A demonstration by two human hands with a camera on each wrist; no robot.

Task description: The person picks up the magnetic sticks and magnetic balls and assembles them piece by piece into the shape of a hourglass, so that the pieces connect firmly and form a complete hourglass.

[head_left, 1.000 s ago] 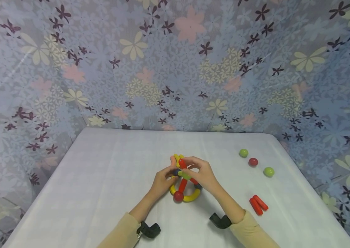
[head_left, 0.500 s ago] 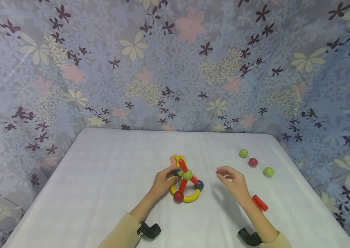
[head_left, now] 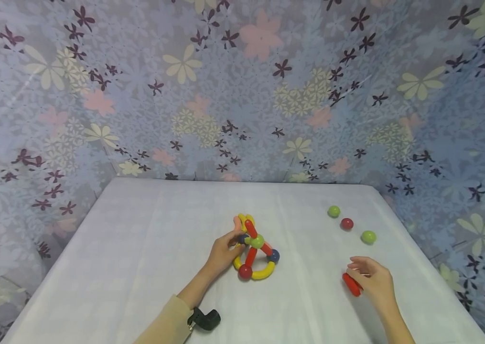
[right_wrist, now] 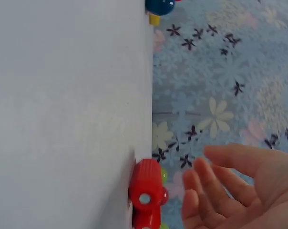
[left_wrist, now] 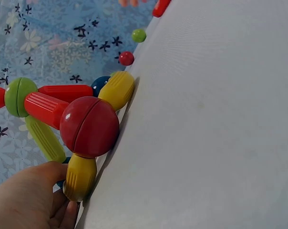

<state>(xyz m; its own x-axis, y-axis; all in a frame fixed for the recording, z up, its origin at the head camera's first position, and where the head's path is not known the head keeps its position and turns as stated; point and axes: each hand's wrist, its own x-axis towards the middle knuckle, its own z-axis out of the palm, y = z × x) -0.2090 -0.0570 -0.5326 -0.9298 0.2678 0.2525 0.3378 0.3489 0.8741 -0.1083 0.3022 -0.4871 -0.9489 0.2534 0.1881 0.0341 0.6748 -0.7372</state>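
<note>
My left hand (head_left: 221, 253) grips the dark blue ball (head_left: 243, 239) at the left of a built figure. A green ball (head_left: 257, 241) tops the figure, joined to red sticks, one pointing up and away. Below it are a red ball (head_left: 245, 272), another blue ball (head_left: 274, 256) and curved yellow pieces (head_left: 263, 274). In the left wrist view the fingers lie behind a yellow piece (left_wrist: 80, 177). My right hand (head_left: 373, 279) hovers over two loose red sticks (head_left: 351, 284); in the right wrist view its relaxed fingers stand apart from the red sticks (right_wrist: 146, 185).
At the table's right side lie two loose green balls, one farther back (head_left: 334, 211) and one nearer (head_left: 369, 237), with a red ball (head_left: 347, 223) between them. A flowered cloth (head_left: 225, 95) hangs behind the white table (head_left: 160, 215).
My right hand has let go of the figure's top and moved right and nearer, to the loose red sticks. My left hand has kept its hold on the figure.
</note>
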